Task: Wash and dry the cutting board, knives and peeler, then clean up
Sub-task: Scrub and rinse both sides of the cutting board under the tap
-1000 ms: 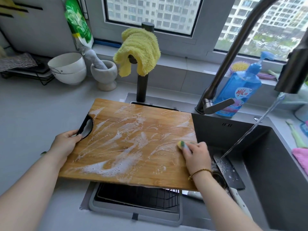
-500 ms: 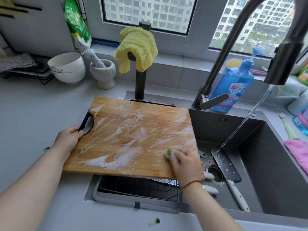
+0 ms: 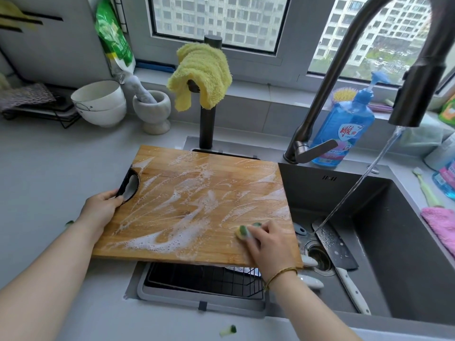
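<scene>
While tap water [image 3: 357,183] is falling on a knife [image 3: 332,242] in the sink [image 3: 406,254], the left hand [image 3: 101,210] is gripping the lathered cutting board [image 3: 197,200] over the sink's rim and the right hand [image 3: 268,244] is clutching a sponge [image 3: 242,232] against its near corner; rinsing, drying and seemingly the other utensils are waiting.

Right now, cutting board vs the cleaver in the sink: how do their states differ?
The cutting board is held over the sink, streaked with foam; the cleaver lies flat on the basin floor, beaded with drops. The left hand grips the board's cutout and the right hand holds a sponge against it; no hand touches the cleaver. The tap stream hits the cleaver, not the board. Both are wet.
</scene>
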